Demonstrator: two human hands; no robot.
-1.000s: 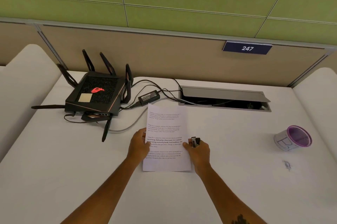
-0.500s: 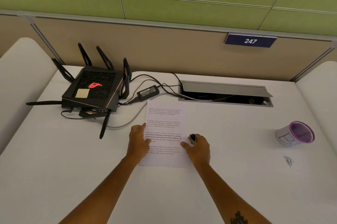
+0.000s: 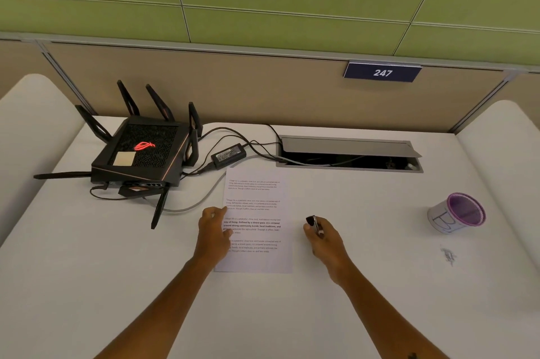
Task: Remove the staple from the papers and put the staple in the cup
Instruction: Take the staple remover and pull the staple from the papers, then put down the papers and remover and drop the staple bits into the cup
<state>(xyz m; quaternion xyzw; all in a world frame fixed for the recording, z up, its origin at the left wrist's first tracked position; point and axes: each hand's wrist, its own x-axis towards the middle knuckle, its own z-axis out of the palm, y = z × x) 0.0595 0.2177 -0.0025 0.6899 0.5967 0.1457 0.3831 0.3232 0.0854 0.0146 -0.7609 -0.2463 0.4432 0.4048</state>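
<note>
The left hand (image 3: 213, 230) lies flat, fingers apart, on the papers (image 3: 257, 224); the right hand (image 3: 323, 239), grip clamped on the remover (image 3: 314, 224), may drop any staple short of the far-right cup (image 3: 458, 214).

Even, bright overhead light — soft faint shadows; slight overall softness, printed text unreadable — wide-angle bowing at edges.

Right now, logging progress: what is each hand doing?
Left hand: open, pressing flat on the papers.
Right hand: closed around a small black tool.
</note>
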